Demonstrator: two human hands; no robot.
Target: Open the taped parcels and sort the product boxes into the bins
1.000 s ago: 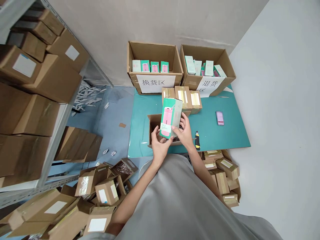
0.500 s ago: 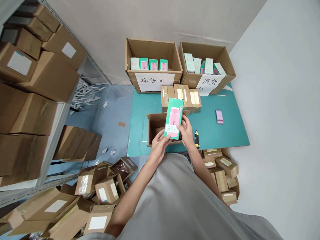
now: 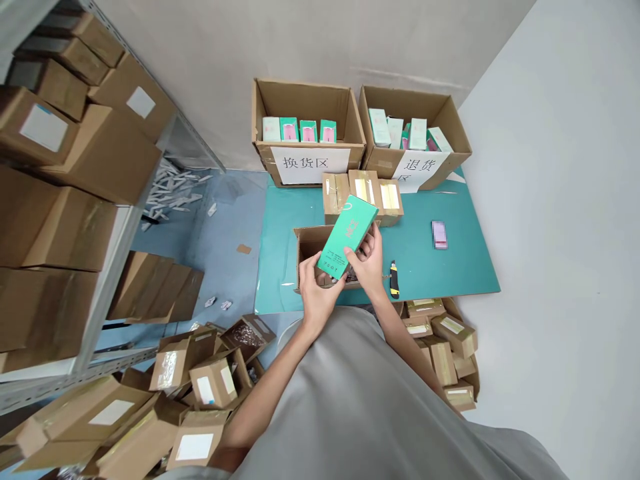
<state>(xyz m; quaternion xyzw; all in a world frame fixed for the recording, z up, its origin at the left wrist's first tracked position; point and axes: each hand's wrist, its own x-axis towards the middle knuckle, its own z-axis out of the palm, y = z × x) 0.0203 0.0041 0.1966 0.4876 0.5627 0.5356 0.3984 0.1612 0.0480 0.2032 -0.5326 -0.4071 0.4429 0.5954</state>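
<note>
Both hands hold a teal product box (image 3: 347,236) tilted above an open cardboard carton (image 3: 306,248) on the teal mat (image 3: 425,260). My left hand (image 3: 316,293) grips the box's lower end. My right hand (image 3: 367,261) clasps its right side, fingers wrapped round. The box shows a plain teal face with small print. Just beyond stand three small taped cartons (image 3: 363,192).
Two large open cartons with paper labels, left (image 3: 307,133) and right (image 3: 413,137), hold teal and pink boxes by the wall. A utility knife (image 3: 394,279) and a pink slip (image 3: 439,235) lie on the mat. Small cartons pile at lower left (image 3: 200,387) and right (image 3: 445,347). Shelving with cartons (image 3: 65,173) stands left.
The box has been turned in my hands: its pink-pictured front gave way to a plain teal side, and it now leans to the right.
</note>
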